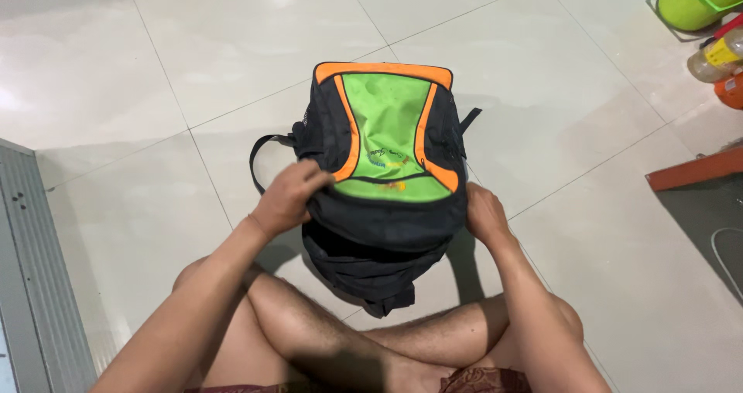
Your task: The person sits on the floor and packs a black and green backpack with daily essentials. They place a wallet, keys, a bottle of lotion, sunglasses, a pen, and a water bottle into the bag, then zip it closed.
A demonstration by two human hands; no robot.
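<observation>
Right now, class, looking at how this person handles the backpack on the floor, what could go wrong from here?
1. The left hand and right hand grip only the soft edges of the backpack, so it may sag or slip.
2. The loose strap lies looped beside the left hand and could snag fingers.
3. The floor tiles look glossy, so the bag might slide away.

Your left hand (285,198) sits at about ten o'clock from your crossed legs (364,339), fingers curled and gripping. Your right hand (484,213) is at two o'clock, fingers clamped down. Both forearms stretch forward, elbows bent beside your knees.
</observation>
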